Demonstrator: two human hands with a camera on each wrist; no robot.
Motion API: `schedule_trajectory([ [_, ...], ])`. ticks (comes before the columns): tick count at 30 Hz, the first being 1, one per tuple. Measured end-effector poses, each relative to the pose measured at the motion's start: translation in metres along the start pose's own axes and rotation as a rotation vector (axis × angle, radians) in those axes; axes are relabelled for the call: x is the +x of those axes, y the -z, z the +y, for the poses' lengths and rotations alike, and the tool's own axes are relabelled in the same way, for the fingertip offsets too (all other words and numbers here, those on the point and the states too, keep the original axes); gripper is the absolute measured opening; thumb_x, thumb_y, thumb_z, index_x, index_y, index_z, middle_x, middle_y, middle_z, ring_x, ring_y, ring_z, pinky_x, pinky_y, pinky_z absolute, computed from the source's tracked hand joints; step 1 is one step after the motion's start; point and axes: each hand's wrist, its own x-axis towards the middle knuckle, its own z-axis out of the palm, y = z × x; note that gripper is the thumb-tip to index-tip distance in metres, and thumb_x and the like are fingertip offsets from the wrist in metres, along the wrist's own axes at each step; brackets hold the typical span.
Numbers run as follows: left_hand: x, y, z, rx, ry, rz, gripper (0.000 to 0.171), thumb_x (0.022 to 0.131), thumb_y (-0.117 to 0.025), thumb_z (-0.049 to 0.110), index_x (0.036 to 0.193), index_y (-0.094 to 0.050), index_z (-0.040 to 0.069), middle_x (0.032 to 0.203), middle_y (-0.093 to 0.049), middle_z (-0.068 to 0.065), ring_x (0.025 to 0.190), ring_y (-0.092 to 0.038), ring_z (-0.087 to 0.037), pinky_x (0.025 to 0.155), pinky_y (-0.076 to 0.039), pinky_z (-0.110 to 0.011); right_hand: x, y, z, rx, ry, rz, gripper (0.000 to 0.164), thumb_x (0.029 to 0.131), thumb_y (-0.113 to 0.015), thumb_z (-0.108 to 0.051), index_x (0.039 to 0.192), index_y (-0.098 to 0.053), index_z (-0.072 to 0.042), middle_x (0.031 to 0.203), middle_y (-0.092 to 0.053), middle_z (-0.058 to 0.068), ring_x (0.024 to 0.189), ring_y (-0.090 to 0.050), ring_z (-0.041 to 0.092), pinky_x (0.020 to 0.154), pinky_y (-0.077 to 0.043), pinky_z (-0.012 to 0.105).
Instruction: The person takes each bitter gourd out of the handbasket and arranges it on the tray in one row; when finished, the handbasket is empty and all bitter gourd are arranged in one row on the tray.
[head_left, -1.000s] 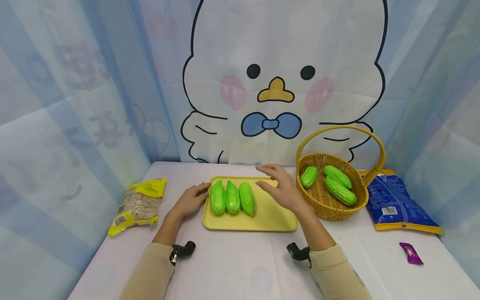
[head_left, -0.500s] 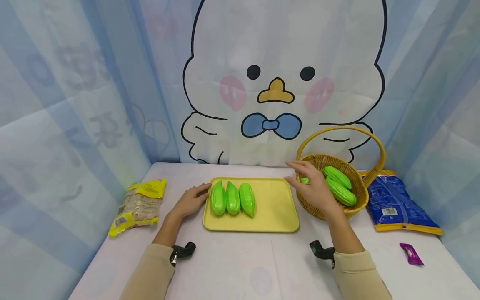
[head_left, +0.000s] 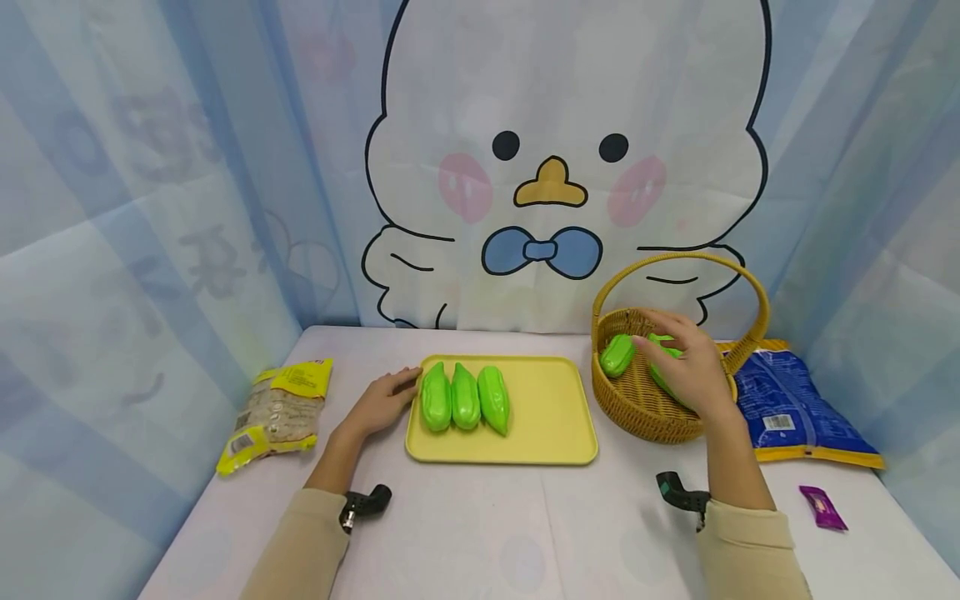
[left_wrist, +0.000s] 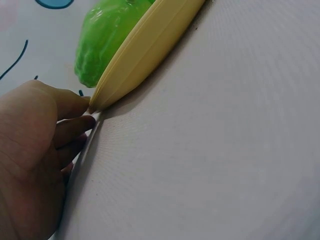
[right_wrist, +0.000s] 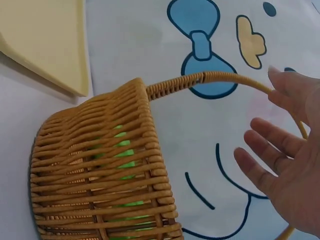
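Observation:
My left hand [head_left: 382, 400] rests at the left edge of a yellow tray [head_left: 551, 412], its fingertips touching the rim in the left wrist view. Three glossy green vegetables [head_left: 466, 398], shaped like bitter melons, lie side by side on the tray's left half. Over the wicker basket [head_left: 645, 425] hovers my right hand [head_left: 693, 367], fingers spread and nothing between them. Inside the basket, one green vegetable [head_left: 618, 356] shows at the left; those at the right are partly hidden behind the hand. The right wrist view shows the hand [right_wrist: 295, 145] beside the arched handle [right_wrist: 220, 76].
A yellow food packet [head_left: 281, 408] lies at the left. Behind the basket, on the right, is a blue bag [head_left: 795, 404], and a small purple wrapped sweet [head_left: 822, 507] lies in front of it. A curtain with a cartoon print [head_left: 555, 108] hangs at the back.
My right hand has moved rightward from above the tray to over the basket, covering the vegetables at its right and uncovering the left one. The left hand and the tray have stayed put.

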Motion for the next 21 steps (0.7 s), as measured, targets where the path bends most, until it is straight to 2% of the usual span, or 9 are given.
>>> schedule_trajectory([
  [2, 0.0, -0.001, -0.001, 0.0, -0.007, 0.004, 0.05, 0.11, -0.052, 0.028, 0.157, -0.047, 0.014, 0.164, -0.043, -0.011, 0.157, -0.032, -0.032, 0.135, -0.012, -0.049, -0.001, 0.003, 0.004, 0.001, -0.015, -0.005, 0.049, 0.104, -0.067, -0.024, 0.15, -0.058, -0.013, 0.147, -0.056, 0.019, 0.124, -0.057, 0.038, 0.102, -0.054, 0.055],
  [4, 0.001, -0.001, -0.002, 0.0, -0.011, 0.005, 0.05, 0.11, -0.052, 0.027, 0.157, -0.047, 0.014, 0.164, -0.043, -0.011, 0.157, -0.033, -0.032, 0.135, -0.012, -0.049, -0.002, 0.005, 0.009, -0.005, -0.035, -0.012, 0.05, 0.104, -0.066, -0.025, 0.151, -0.056, -0.012, 0.148, -0.054, 0.021, 0.127, -0.055, 0.041, 0.102, -0.051, 0.063],
  [12, 0.003, -0.001, -0.005, 0.007, -0.013, 0.005, 0.05, 0.11, -0.051, 0.028, 0.157, -0.047, 0.014, 0.164, -0.043, -0.012, 0.157, -0.032, -0.033, 0.135, -0.012, -0.051, -0.007, 0.014, 0.034, -0.111, -0.123, -0.085, 0.057, 0.107, -0.061, -0.032, 0.154, -0.048, -0.003, 0.15, -0.047, 0.032, 0.135, -0.045, 0.054, 0.103, -0.046, 0.073],
  [21, 0.002, 0.001, -0.001, -0.003, -0.006, -0.002, 0.05, 0.11, -0.051, 0.029, 0.157, -0.048, 0.015, 0.165, -0.043, -0.012, 0.157, -0.031, -0.032, 0.135, -0.011, -0.051, -0.013, 0.015, 0.063, -0.206, -0.25, -0.17, 0.061, 0.108, -0.056, -0.04, 0.157, -0.045, -0.005, 0.153, -0.043, 0.035, 0.133, -0.043, 0.057, 0.103, -0.041, 0.078],
])
